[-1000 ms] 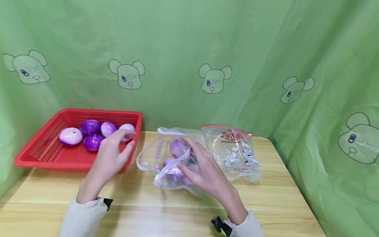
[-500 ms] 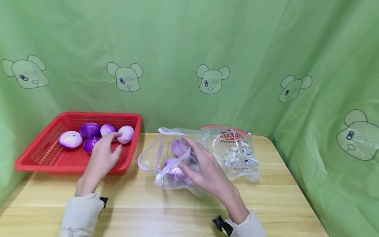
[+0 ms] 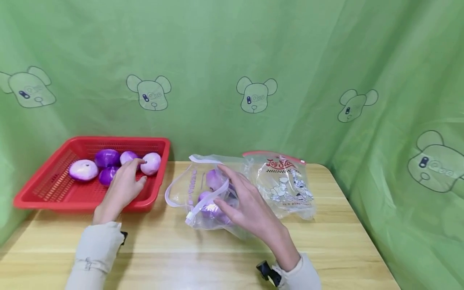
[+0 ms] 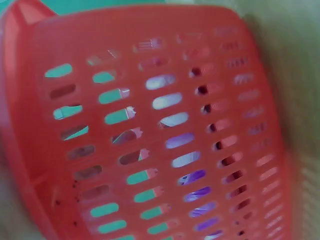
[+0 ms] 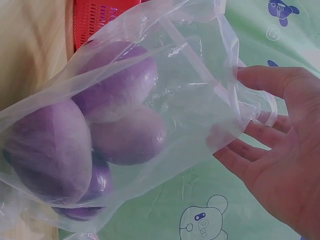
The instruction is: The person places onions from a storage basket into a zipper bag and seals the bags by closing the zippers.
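Note:
Purple-and-white onions lie in a red basket (image 3: 69, 205), among them a pale one (image 3: 83, 170) at left and another pale onion (image 3: 150, 163) at right. My left hand (image 3: 123, 187) reaches over the basket's near rim, its index finger and thumb at the right onion's left side; its other fingers are hidden. A clear zip bag (image 3: 177, 189) lies with its mouth spread toward the basket. Several onions (image 5: 127, 135) show through its film. My right hand (image 3: 250, 201) is at the bag's mouth, thumb and fingers spread apart along the edge, fingertips partly seen through the film.
A second clear bag (image 3: 286, 183) with a red zip strip and printed figures lies flat behind my right hand. The wooden table (image 3: 163, 257) meets a green curtain (image 3: 206, 48) at the back and right. Close up, the slotted basket wall (image 4: 115, 140) fills the left wrist view.
My left hand has moved left and down from in front of the right onion, leaving more of that onion in sight. My right hand stays at the bag's mouth. The head view shifts slightly.

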`<action>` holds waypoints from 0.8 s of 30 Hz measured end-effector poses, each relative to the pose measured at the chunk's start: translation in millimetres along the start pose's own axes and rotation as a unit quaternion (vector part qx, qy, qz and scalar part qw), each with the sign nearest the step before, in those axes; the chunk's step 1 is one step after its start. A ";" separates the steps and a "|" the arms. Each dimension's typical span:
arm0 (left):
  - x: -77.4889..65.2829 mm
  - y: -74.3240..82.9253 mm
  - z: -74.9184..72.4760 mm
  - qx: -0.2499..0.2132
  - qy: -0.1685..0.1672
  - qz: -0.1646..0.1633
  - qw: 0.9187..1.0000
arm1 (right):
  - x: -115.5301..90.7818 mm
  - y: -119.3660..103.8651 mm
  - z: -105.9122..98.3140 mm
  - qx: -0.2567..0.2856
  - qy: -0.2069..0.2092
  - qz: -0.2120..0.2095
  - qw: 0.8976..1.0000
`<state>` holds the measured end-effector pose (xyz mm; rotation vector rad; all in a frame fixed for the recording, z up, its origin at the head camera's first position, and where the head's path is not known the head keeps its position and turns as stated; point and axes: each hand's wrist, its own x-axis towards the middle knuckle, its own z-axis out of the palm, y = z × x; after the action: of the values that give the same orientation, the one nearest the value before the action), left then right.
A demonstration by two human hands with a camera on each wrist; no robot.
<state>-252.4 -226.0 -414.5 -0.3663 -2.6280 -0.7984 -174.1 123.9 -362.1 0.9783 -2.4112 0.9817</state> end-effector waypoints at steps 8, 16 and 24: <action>26.3 -6.1 5.6 0.023 -0.088 -0.031 0.995 | -0.7 0.2 -0.2 0.002 -0.001 0.006 1.000; 44.4 -13.2 14.7 0.044 -0.130 -0.024 0.990 | -1.1 -0.4 0.5 0.003 -0.004 0.008 1.000; 51.8 -13.4 19.2 0.039 -0.183 -0.016 0.982 | -1.2 -1.0 -0.3 0.000 -0.004 0.017 1.000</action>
<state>-308.7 -218.6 -414.1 -0.4908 -3.0039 -0.6884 -172.5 124.1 -362.1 0.9454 -2.4416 0.9901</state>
